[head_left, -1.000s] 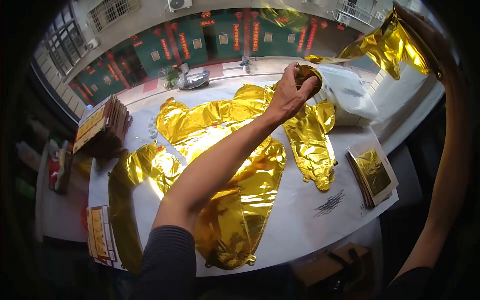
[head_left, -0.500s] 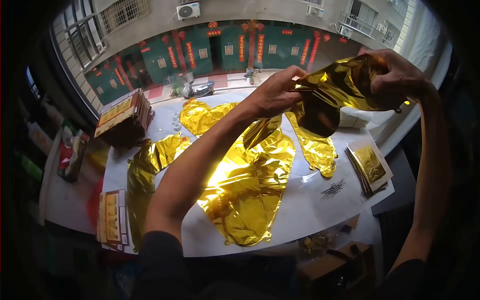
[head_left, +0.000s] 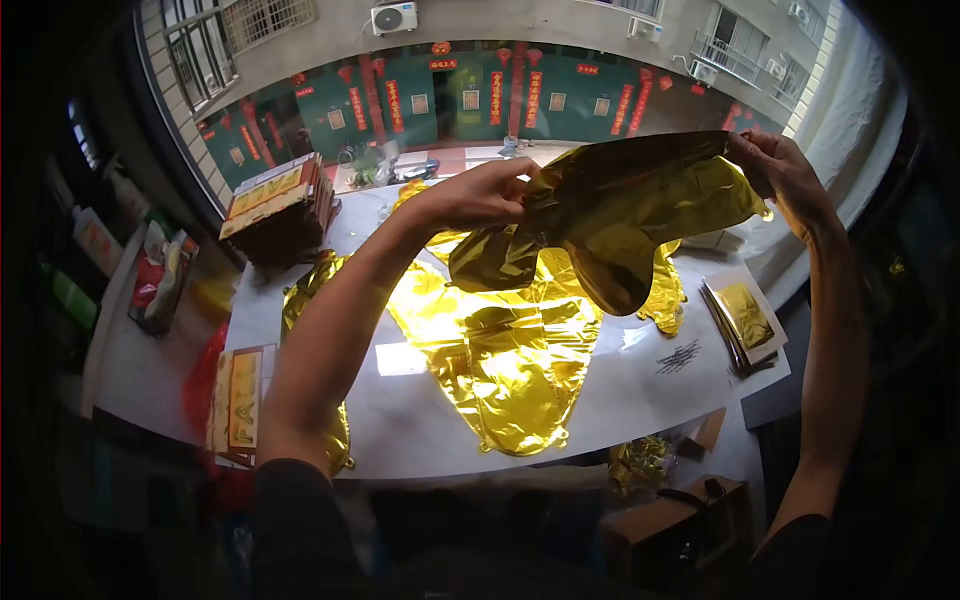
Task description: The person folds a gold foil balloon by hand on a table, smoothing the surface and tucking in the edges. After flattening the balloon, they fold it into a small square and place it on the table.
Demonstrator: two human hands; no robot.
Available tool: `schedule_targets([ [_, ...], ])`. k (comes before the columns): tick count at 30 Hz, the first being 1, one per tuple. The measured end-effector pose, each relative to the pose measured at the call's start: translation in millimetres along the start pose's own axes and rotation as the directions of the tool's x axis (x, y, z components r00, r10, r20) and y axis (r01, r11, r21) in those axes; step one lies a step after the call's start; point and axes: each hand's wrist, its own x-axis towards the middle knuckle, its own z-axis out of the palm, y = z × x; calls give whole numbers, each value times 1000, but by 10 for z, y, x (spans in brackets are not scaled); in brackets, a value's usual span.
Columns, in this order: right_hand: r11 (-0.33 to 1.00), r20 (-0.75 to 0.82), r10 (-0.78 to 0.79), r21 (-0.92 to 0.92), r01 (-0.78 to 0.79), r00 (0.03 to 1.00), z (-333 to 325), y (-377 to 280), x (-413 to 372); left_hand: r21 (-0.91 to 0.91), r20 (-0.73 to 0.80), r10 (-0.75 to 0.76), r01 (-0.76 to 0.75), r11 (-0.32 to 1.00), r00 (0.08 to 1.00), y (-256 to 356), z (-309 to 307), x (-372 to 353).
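Gold foil (head_left: 640, 185), clamped in both hands (head_left: 490, 195) (head_left: 785, 180), partly hides the bright sheet (head_left: 510, 370) lying below.

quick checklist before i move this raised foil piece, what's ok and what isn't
1. Left hand gripping the raised foil piece: ok, at its left side
2. Right hand gripping it: ok, at its upper right corner
3. Raised piece not touching the large foil piece below: cannot tell, they overlap in view
4. Table free of other foil: not ok, the large piece lies across its middle
5. Packet stack at right away from both hands: ok
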Motion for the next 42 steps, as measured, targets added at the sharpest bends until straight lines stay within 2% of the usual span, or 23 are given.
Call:
schedule_targets([
  [1, 999, 12, 21, -35, -21, 1000, -1, 28, 17, -57, 29, -86, 88, 995, 996, 19, -18, -50],
  [7, 997, 32, 59, -56, -57, 998, -20, 40, 44, -16, 11, -37, 37, 999, 999, -186, -107, -159],
  [9, 997, 60, 70, -49, -67, 996, 22, 50, 80, -195, -54, -144, 131, 972, 988, -214, -21, -118],
  [11, 999, -47, 2, 38, 0, 999, 143, -38, 77, -259, -89, -108, 81, 962, 990, -225, 105, -47],
  [12, 1000, 44, 4, 10, -4, 999, 38, -67, 143, -251, -134, -67, 32, 968, 989, -172, 167, 21],
  [14, 994, 79, -93, -47, 97, 993, 34, -167, 242, -247, -174, -30, -14, 969, 984, -53, 338, 210],
  [16, 970, 110, -167, -162, 184, 980, -15, -288, 378, -32, -320, 159, -178, 983, 934, 134, 533, 434],
  [17, 949, 118, -212, -213, 233, 970, -48, -316, 461, -38, -321, 153, -174, 984, 935, 283, 588, 522],
  [19, 957, 158, -149, -227, 182, 976, -114, -578, 516, 384, -388, 256, -97, 918, 886, 518, 640, 668],
  [20, 959, 165, -143, -222, 178, 976, -123, -706, 508, 378, -391, 247, -90, 921, 887, 522, 652, 712],
  [22, 922, 39, -80, -377, 89, 996, -77, -1051, 419, 559, -448, 392, -91, 824, 804, 496, 602, 824],
  [25, 847, -173, -35, -527, -62, 984, 61, -1452, 242, 447, -423, 359, -153, 881, 832, 226, 426, 901],
  [26, 839, -243, -33, -534, -105, 969, 114, -1534, 193, 486, -368, 248, -42, 873, 896, 194, 301, 859],
  [27, 838, -246, -37, -535, -104, 969, 60, -1528, 202, 489, -367, 253, -45, 871, 895, 148, 244, 814],
  [29, 856, -178, -133, -517, 22, 975, -68, -1492, 242, 92, -167, 236, -223, 970, 957, 29, 169, 726],
  [31, 855, -233, -80, -516, -54, 969, -86, -1531, 206, 76, -90, 159, -153, 985, 983, 264, 151, 575],
  [33, 885, -50, -186, -443, 145, 981, -177, -1470, 222, 51, -168, 136, -129, 990, 976, 440, 246, 492],
  [35, 849, -57, -139, -520, 90, 989, -86, -1528, 209, -55, -261, 117, -135, 989, 958, 570, 374, 454],
  [37, 804, -72, -94, -594, 33, 993, -216, -1347, 295, -162, -25, 238, -239, 957, 971, 634, 355, 593],
  [39, 719, 17, -388, -620, 314, 921, -685, -769, 573, -189, -22, 303, -301, 935, 953, 681, 389, 612],
  [40, 769, 136, -251, -574, 283, 958, -724, -857, 611, -40, -7, 281, -281, 959, 960, 672, 361, 619],
  [41, 767, 138, -252, -575, 285, 958, -741, -852, 629, 111, 5, 257, -256, 960, 966, 666, 334, 628],
  [42, 783, 169, -250, -545, 301, 954, -767, -829, 632, 77, -31, 263, -260, 963, 964, 606, 333, 613],
])
